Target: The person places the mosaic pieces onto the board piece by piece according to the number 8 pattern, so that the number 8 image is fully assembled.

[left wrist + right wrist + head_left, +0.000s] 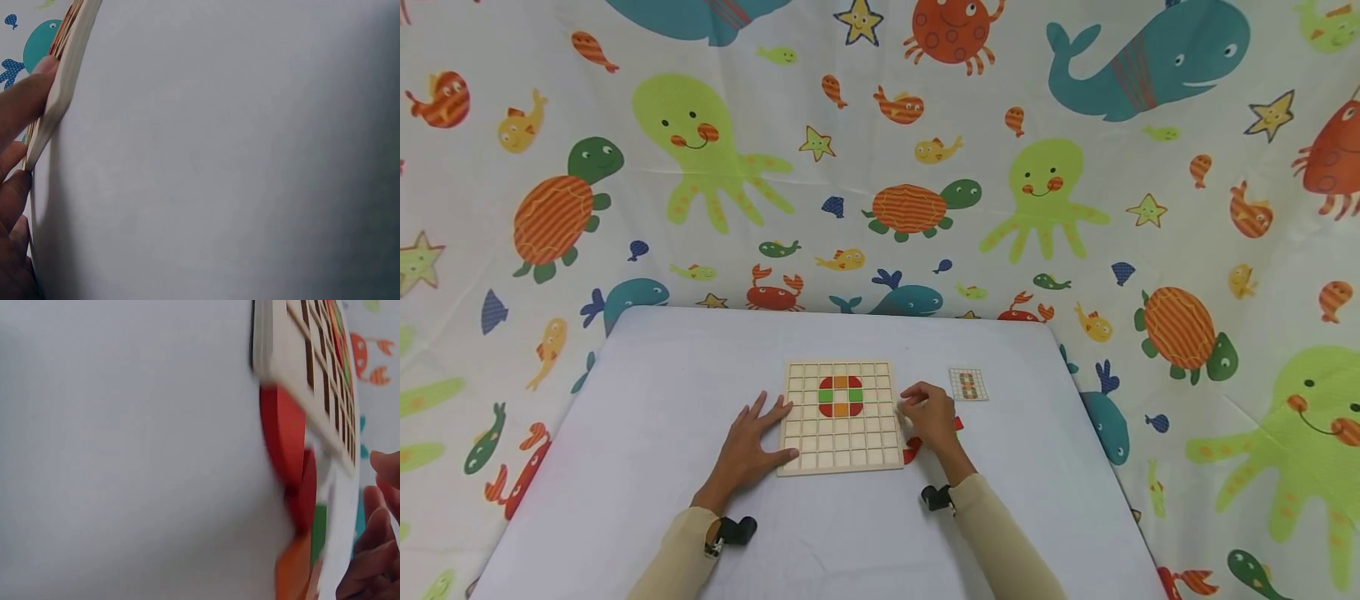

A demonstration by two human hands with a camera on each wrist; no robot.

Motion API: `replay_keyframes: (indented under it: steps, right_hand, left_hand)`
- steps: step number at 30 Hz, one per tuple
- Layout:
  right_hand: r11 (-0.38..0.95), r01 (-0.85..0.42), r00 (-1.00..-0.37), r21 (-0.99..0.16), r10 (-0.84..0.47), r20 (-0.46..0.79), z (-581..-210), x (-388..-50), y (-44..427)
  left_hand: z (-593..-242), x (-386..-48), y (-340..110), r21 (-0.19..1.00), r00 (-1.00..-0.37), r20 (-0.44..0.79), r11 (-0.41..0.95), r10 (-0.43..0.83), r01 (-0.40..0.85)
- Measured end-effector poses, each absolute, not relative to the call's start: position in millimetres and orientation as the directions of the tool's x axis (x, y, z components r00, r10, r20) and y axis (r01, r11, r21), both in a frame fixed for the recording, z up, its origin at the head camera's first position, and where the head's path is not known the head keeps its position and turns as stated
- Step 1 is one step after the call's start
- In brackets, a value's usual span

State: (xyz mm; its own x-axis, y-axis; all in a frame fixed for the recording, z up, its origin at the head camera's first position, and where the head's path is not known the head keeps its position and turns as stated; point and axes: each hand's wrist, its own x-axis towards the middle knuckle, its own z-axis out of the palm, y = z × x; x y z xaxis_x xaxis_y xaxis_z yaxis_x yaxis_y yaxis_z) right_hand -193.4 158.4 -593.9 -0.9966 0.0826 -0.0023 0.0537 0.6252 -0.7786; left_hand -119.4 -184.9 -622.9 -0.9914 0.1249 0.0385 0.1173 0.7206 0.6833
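A square wooden grid board lies on the table. On it is a ring of red, orange and green tiles around a bare middle cell. My left hand steadies the board's left side, fingers spread and thumb on its lower left; the left wrist view shows fingers against the board edge. Just off the right edge is my right hand, fingers bent together. Whether a tile is between them I cannot tell. Loose red tiles, a green tile and an orange tile lie beneath it.
A small pattern card with a coloured grid lies right of the board, beyond the right hand. White cloth covers the table. A curtain printed with sea animals hangs behind and at the sides.
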Motion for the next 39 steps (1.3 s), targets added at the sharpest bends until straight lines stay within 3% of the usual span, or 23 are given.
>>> replay_keyframes:
  steps: [7, 13, 22, 31, 39]
  right_hand:
    - [0.691, 0.192, -0.974, -0.697, 0.222, -0.049, -591, -185, 206]
    - [0.756, 0.218, -0.972, -0.617, 0.227, -0.065, -594, -182, 223]
    - [0.778, 0.169, -0.986, -0.606, 0.141, -0.093, -597, -183, 220]
    - [0.666, -0.027, -0.999, -0.746, 0.017, 0.051, -586, -178, 181]
    - [0.575, -0.138, -0.990, -0.806, -0.113, 0.089, -576, -175, 134]
  left_hand:
    - [-623, -119, -186, 0.677, -0.991, 0.050, 0.726, 0.124, 0.125]
    - [-622, -119, -186, 0.670, -0.989, 0.069, 0.729, 0.131, 0.144]
    - [-622, -119, -184, 0.673, -0.989, 0.068, 0.726, 0.130, 0.142]
    - [-622, -119, -183, 0.676, -0.989, 0.069, 0.723, 0.133, 0.145]
    - [-622, -119, -183, 0.675, -0.991, 0.040, 0.728, 0.125, 0.119]
